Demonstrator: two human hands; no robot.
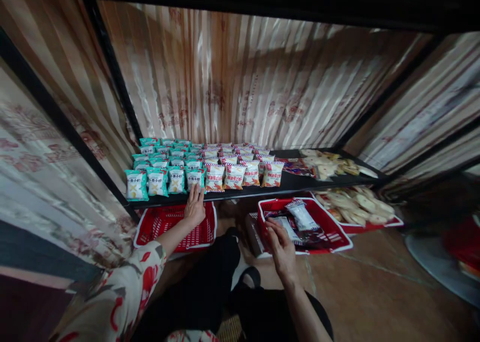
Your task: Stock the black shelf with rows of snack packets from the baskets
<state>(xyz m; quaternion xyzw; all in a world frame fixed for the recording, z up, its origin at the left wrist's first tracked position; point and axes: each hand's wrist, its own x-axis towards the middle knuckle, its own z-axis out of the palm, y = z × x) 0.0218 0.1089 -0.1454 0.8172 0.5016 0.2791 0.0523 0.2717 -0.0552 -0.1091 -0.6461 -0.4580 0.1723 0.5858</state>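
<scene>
My left hand [195,209] reaches up to the shelf edge with its fingers stretched out, the tips at the front of a teal snack bag [195,177]. Several more teal-and-white bags stand in rows to its left. Beside them on the right are rows of white-and-red snack bags [234,176]. My right hand [283,249] hovers at the left part of a red basket [333,234] with a white rim, its fingers loosely extended and holding nothing that I can see. Inside that basket lie a few white-and-blue packets [303,216] and dark packaging.
A black shelf [300,183] runs across, with dark red packets [296,167] and pale packs [326,167] at its right. Below stand a red basket [172,227] at left and a fuller one with pale packs [360,207] at right. Curtains [225,82] hang behind.
</scene>
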